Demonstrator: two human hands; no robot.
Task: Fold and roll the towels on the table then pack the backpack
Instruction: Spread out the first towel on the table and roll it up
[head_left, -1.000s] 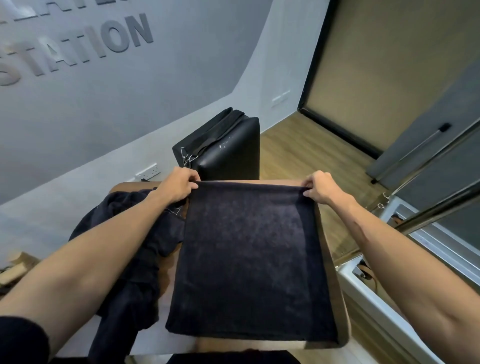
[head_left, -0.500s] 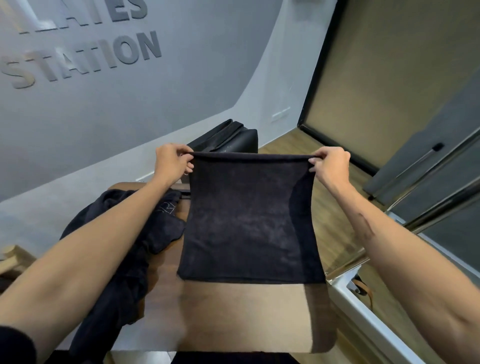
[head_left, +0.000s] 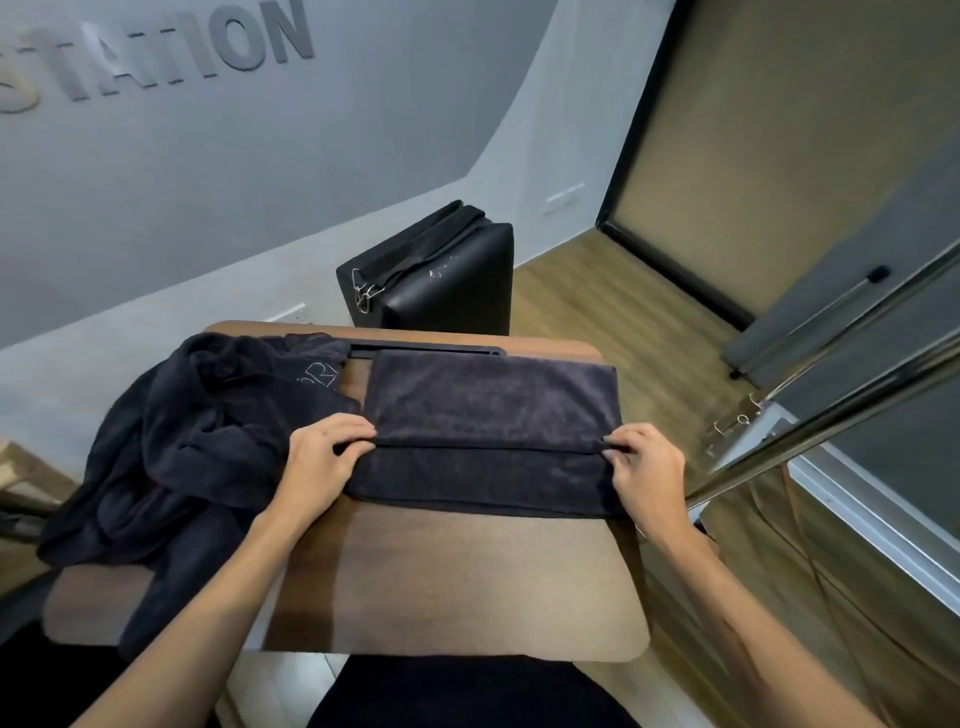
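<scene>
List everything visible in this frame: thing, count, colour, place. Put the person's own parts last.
folded towel: one, dark grey, far half of the table, top layer's edge pulled toward the person.
towel heap: one pile, dark, table's left side, spilling over the edge.
table: one, brown wood, in front of the person.
black case: one, black with strap, on the floor beyond the table.
wall lettering: grey, upper left wall.
left hand: one, pinches the folded edge's left end.
right hand: one, pinches the right end.
</scene>
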